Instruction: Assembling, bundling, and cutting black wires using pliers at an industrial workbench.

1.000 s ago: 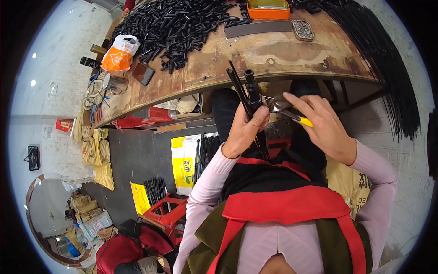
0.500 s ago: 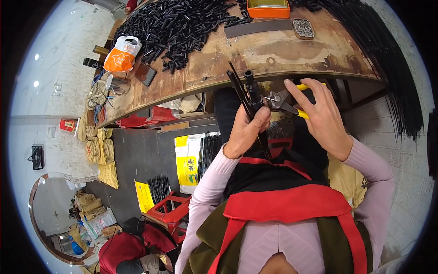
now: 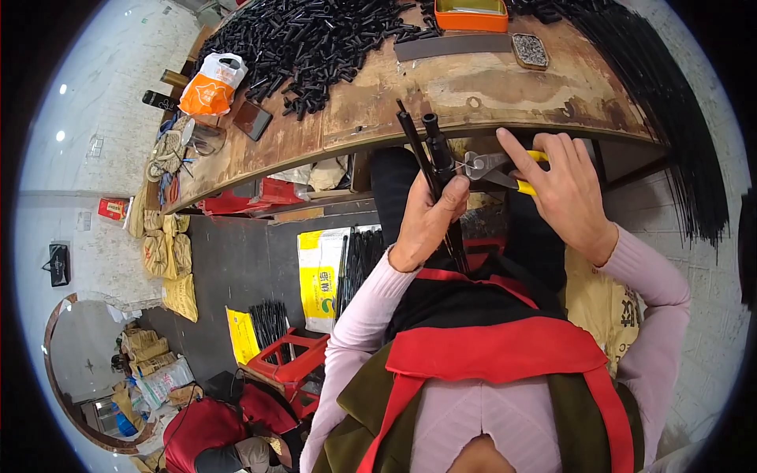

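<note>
My left hand (image 3: 426,223) is wrapped round a bundle of thin black rods (image 3: 416,142) and a thicker black tube with a stepped end (image 3: 435,140), all pointing up and away from me. In my right hand (image 3: 574,189) is a pair of pliers with yellow handles (image 3: 526,188), and its fingers curl over them while the index finger stretches forward. The metal jaws of the pliers touch or nearly touch a thin light wire at the tube's side, beside my left thumb. Whether the jaws grip the wire is too small to tell.
The wooden table (image 3: 378,110) curves ahead, with a heap of black tubes (image 3: 307,47), a phone (image 3: 252,120), an orange tray (image 3: 471,17) and a grey bar (image 3: 453,47). Long black rods (image 3: 670,118) hang over its right end. A red stool (image 3: 288,359) and another person (image 3: 209,430) are lower left.
The plier handles have come closer together in my right hand, and the jaws sit nearer the black tube. My left hand keeps its hold. The whole view has shifted slightly.
</note>
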Tool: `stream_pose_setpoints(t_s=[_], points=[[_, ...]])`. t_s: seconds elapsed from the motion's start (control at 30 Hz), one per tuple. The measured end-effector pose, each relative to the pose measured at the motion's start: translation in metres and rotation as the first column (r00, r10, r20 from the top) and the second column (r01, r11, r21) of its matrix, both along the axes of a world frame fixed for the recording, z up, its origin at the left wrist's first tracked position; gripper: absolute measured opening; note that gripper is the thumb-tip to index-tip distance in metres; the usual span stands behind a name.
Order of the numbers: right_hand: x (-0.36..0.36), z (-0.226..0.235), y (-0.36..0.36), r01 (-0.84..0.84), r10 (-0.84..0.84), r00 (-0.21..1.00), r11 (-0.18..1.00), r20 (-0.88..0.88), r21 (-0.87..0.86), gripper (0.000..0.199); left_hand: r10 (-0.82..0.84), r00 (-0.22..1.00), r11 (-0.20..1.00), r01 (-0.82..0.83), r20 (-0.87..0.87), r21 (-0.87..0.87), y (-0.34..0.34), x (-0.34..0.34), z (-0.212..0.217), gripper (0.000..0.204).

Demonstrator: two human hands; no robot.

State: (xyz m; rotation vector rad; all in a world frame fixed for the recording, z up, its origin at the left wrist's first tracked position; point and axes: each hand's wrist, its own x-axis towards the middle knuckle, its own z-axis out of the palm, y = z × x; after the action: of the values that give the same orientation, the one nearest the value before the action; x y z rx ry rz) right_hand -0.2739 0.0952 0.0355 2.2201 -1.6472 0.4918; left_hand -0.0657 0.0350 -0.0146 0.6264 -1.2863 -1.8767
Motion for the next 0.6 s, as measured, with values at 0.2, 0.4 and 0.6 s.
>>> stream_pose_setpoints(t_s=[0.2, 0.4, 0.6], points=[[0.002, -0.003, -0.002, -0.046, 0.049, 0.998, 0.997, 0.050, -0.065, 0.061, -0.002, 1.000, 1.000, 0.002, 0.000, 0.015, 0.002, 0.003, -0.001, 0.028], [-0.002, 0.002, -0.006, -0.069, 0.068, 0.997, 0.997, -0.040, -0.045, 0.056, -0.071, 0.994, 0.997, 0.074, -0.086, 0.025, -0.003, 0.011, -0.008, 0.018], [-0.025, 0.038, -0.004, -0.255, 0.270, 0.963, 0.913, -0.004, 0.317, 0.061, -0.128, 0.987, 0.991, 0.131, -0.096, 0.022, -0.005, 0.009, -0.006, 0.018]])
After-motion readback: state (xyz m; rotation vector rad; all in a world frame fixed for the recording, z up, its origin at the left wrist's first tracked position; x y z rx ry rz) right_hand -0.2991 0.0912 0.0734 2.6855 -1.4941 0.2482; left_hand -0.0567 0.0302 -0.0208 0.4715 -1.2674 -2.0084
